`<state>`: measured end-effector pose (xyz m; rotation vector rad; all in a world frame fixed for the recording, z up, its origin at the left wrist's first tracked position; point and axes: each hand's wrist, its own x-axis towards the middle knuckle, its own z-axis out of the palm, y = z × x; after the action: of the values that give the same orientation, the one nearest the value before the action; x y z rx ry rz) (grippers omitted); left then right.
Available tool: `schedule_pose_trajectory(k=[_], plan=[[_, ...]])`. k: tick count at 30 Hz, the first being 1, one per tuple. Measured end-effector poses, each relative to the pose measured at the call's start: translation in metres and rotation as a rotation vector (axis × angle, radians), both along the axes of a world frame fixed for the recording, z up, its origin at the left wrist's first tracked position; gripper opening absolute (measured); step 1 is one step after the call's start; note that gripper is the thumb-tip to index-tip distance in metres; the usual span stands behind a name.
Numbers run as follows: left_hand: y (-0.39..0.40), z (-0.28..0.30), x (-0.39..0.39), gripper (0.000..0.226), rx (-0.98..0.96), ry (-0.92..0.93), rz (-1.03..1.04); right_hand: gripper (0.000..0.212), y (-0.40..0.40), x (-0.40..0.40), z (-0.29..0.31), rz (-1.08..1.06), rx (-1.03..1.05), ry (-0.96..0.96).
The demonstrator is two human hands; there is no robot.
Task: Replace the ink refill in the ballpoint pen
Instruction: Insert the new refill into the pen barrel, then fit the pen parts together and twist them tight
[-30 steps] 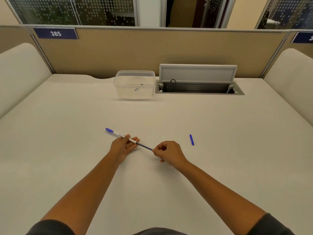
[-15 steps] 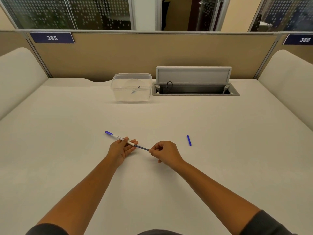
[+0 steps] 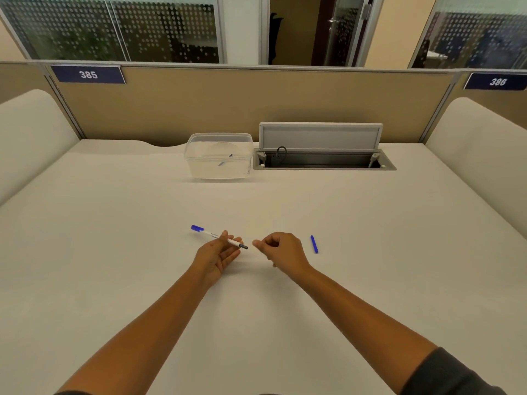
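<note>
Left hand [image 3: 216,256] palm-up above the tabletop [image 3: 114,252], grip closed around white pen barrel [image 3: 218,236], dark refill tip just protruding. Right hand [image 3: 281,252] just beside that tip, thumb and forefinger pinched together, apparently empty. Blue cap [image 3: 314,244] lying near right hand.

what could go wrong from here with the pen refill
1. The left hand holds the pen lightly between thumb and fingertips, above the table; it could slip or roll away.
2. The blue cap lies loose beside the right hand; a sweep of the wrist might knock it off.
</note>
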<state>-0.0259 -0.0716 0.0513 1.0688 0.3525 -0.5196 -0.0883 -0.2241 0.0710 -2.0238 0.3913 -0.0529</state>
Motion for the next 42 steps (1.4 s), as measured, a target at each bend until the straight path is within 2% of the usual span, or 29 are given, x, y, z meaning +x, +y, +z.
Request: schedule_pose_trajectory(k=[8,11,13,20,24,27,30,34,38,42], plan=[[-0.009,0.026,0.014,0.02,-0.145,0.001,0.051,0.027,-0.072,-0.013,-0.025,-0.227,-0.211,0.027],[-0.013,0.04,0.02,0.02,-0.227,0.002,0.098,0.036,-0.09,-0.015,-0.029,-0.403,-0.19,0.08],[-0.015,0.045,0.023,0.019,-0.258,0.016,0.119,0.041,-0.096,-0.014,-0.032,-0.443,-0.167,0.137],[-0.022,0.045,0.024,0.018,-0.231,0.048,0.091,0.048,-0.099,-0.013,-0.034,-0.342,-0.234,0.211],[-0.024,0.05,0.023,0.018,-0.317,0.102,0.13,0.038,-0.095,-0.014,-0.031,-0.278,-0.3,0.251],[-0.027,0.055,0.024,0.018,-0.313,0.14,0.136,0.031,-0.093,-0.014,-0.03,-0.271,-0.307,0.263],[-0.029,0.055,0.022,0.018,-0.3,0.136,0.108,0.018,-0.094,-0.013,-0.031,-0.283,-0.286,0.257],[-0.031,0.058,0.021,0.017,-0.283,0.14,0.104,0.018,-0.091,-0.011,-0.029,-0.292,-0.249,0.253],[-0.033,0.059,0.018,0.015,-0.233,0.127,0.061,0.009,-0.081,-0.01,-0.023,-0.292,-0.072,0.175],[-0.035,0.055,0.016,0.015,-0.185,0.128,0.047,0.01,-0.063,-0.006,-0.009,-0.243,-0.035,0.063]])
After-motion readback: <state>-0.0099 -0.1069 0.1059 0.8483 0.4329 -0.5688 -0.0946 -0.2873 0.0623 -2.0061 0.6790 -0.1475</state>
